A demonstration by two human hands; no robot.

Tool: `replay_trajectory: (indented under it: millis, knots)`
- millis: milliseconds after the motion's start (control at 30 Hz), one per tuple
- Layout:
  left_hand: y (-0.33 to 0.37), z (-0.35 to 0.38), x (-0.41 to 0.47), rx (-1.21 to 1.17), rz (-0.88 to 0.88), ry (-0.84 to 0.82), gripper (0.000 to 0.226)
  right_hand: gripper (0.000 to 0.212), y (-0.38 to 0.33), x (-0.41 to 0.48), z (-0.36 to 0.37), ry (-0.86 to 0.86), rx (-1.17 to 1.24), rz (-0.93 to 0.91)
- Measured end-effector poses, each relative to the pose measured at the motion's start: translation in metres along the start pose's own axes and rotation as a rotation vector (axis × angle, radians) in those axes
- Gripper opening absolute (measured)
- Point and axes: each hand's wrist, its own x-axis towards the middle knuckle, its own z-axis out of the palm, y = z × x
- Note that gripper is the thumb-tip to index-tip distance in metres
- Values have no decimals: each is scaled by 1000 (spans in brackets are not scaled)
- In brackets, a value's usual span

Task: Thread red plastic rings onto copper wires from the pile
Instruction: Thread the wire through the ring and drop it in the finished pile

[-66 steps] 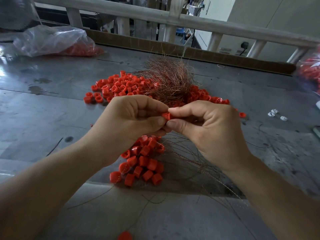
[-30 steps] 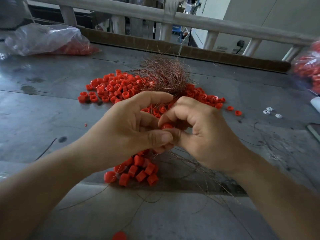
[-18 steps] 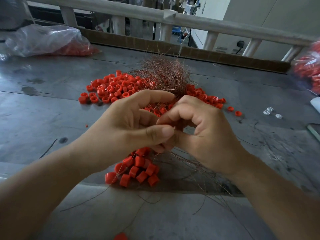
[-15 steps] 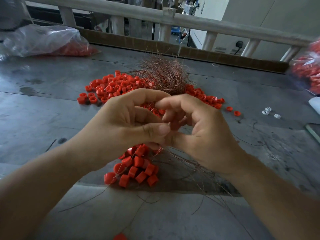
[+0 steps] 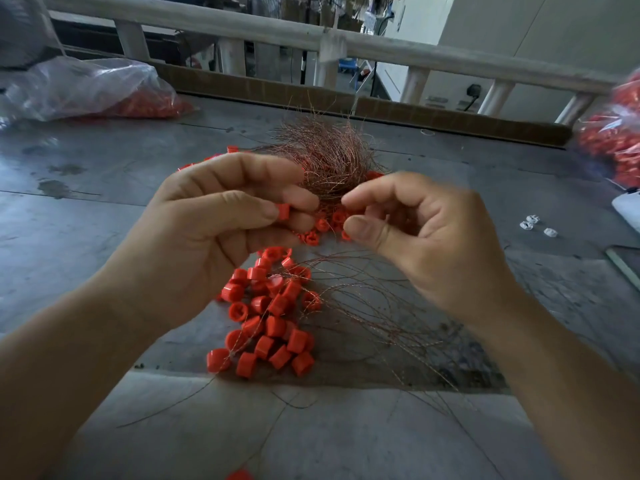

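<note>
My left hand (image 5: 214, 237) pinches one red plastic ring (image 5: 283, 212) between thumb and fingers. My right hand (image 5: 426, 244) hovers just to its right, thumb and forefinger slightly apart, with nothing plainly visible between them. Behind both hands a bushy tangle of copper wires (image 5: 329, 157) lies on a pile of loose red rings (image 5: 322, 225). Below my hands sits a cluster of red rings threaded on wires (image 5: 270, 317), and their thin copper strands (image 5: 374, 306) fan out to the right across the grey table (image 5: 86, 209).
A clear plastic bag holding red rings (image 5: 86, 88) lies at the back left, and another bag of rings (image 5: 616, 133) at the far right. Small white clips (image 5: 533, 225) lie right of my hands. A pale railing (image 5: 346, 46) runs behind the table. One stray ring (image 5: 239, 475) sits at the bottom edge.
My hands, pressed together over a ring a second ago, have drawn apart. The ring stays in my left hand and my right fingers have loosened.
</note>
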Motion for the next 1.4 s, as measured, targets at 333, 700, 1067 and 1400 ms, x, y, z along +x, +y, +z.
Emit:
replay_trajectory:
  millis: [333,700,1067,1400]
  knots:
    - [-3,-5,3,198,36,79,19,2,3,1,1,-86,-218,58]
    - [-4,2,4,606,6,204,33,1,11,3,4,-207,-319,100]
    - [-8,4,4,758,-74,127,20,5,15,0,9,-398,-395,162]
    - [-12,-27,16,953,-23,531,19,8,15,0,7,-381,-373,177]
